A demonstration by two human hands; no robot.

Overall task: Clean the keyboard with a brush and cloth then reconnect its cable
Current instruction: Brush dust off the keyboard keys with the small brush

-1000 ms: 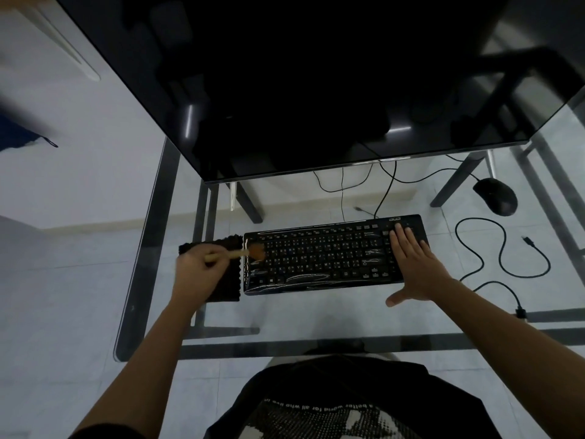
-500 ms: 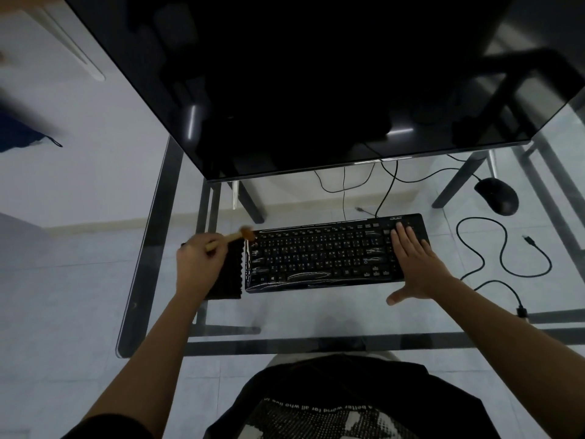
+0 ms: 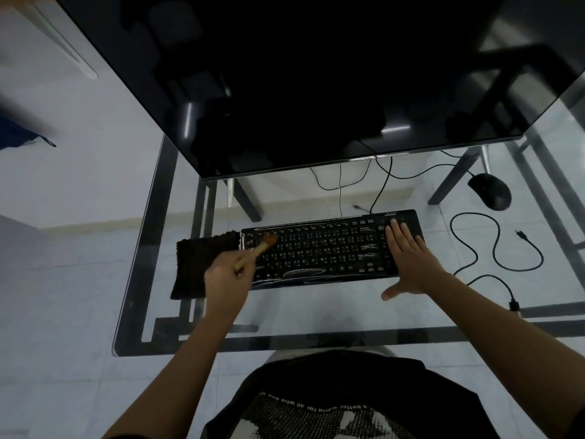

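Black flat computer keyboard (image 3: 326,248) lies on the clear glass counter (image 3: 316,312), lengthwise left to right, just in front of the big black monitor screen (image 3: 300,83). Left hand (image 3: 226,280) is curled shut round the light wooden handle of a small brown-bristled brush (image 3: 258,247); fingers wrapped on the handle's near end, bristle tip down on the keys at the keyboard's far-left corner, handle slanting back toward the hand. Right hand (image 3: 408,258) lies flat, palm down, on the keyboard's right end over the number pad, fingers stretched out and close together, thumb splayed off the near edge onto the glass; it grips nothing. Dark square textured cloth (image 3: 202,264) lies flat on the counter, touching the keyboard's left edge, partly under the left hand. Thin black cable (image 3: 381,188) runs from the keyboard's back edge up toward the monitor's lower edge. To the right, a loose black cord with a small plug (image 3: 493,248) loops over the counter, plug end lying free, well apart from the keyboard. Black computer mouse (image 3: 490,190) sits far right, near the monitor's corner. White scuff-like streaks show on the keyboard's near edge. The person's black printed shirt (image 3: 332,400) fills the bottom edge.
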